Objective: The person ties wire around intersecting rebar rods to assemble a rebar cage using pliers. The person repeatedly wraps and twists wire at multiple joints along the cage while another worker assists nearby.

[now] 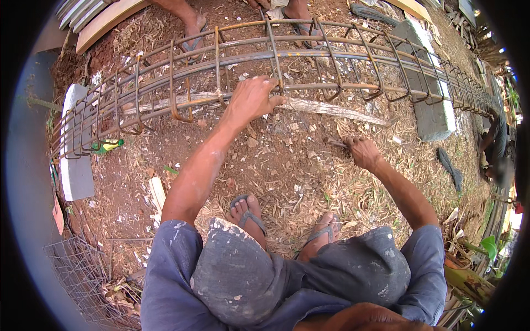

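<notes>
A long cage of rusty steel rebar (301, 86), with square stirrups tied around its long bars, spans the view in front of me. My left hand (251, 98) is closed around its near lower bar, beside a stirrup; the fingertips are partly hidden. On the near side of the cage, lower and apart from it, my right hand (364, 153) grips a short, rusty metal tool (335, 143). The tool's end points left out of the fist; its exact kind is hard to make out. A pale strip of old wood (334, 110) lies on the ground beneath the cage.
Pale blocks support the cage at left (77, 179) and right (433, 124). Across it stands another person, with sandaled feet (193, 27) showing. Dark tie wire (450, 168) lies at right, wire mesh (74, 265) at lower left, and a green bottle (107, 145) near the left block.
</notes>
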### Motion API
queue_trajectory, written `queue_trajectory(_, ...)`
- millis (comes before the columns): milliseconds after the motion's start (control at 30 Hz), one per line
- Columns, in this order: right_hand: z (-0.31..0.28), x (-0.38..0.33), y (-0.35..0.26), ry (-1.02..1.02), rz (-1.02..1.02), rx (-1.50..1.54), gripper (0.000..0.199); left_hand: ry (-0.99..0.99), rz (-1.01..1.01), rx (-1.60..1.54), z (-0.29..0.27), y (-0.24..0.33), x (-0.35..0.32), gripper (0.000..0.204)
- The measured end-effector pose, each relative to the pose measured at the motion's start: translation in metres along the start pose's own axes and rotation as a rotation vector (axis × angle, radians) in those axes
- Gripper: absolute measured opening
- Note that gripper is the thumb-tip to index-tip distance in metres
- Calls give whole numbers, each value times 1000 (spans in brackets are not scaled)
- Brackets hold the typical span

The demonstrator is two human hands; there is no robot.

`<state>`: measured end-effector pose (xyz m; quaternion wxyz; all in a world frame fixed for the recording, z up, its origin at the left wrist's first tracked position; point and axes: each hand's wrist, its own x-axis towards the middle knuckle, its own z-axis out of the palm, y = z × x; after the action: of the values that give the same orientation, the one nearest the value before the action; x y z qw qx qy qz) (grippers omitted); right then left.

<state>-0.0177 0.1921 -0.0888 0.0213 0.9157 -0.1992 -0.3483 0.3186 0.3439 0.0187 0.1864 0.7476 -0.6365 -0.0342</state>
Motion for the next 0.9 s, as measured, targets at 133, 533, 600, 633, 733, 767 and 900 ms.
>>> queue_trajectory(133, -12, -18, -24, 35, 211, 288, 55, -110, -121, -30, -4, 0, 0, 51)
queue_trajectory(533, -28, -32, -11, -248, 226, 609, 46, -120, -42, 24, 19, -12, 5, 38)
queue_trajectory(600, -76, -58, -9, -278, 134, 946, 50, -97, -4, 98, 25, -17, -2, 33)
queue_trajectory(633, -112, -80, -12, -202, 37, 1045, 52, -31, 18, 87, 31, -18, -3, 33)
queue_trajectory(733, -192, -110, -2, -62, -33, 783, 50, 124, 88, 67, 44, -14, 6, 42)
queue_trajectory(767, -217, -114, -9, 29, -36, 697, 45, 88, 82, 48, 44, -9, 8, 40)
queue_trajectory(900, -269, -66, -28, 81, -79, 413, 53, -6, 48, 83, 34, -12, 0, 37)
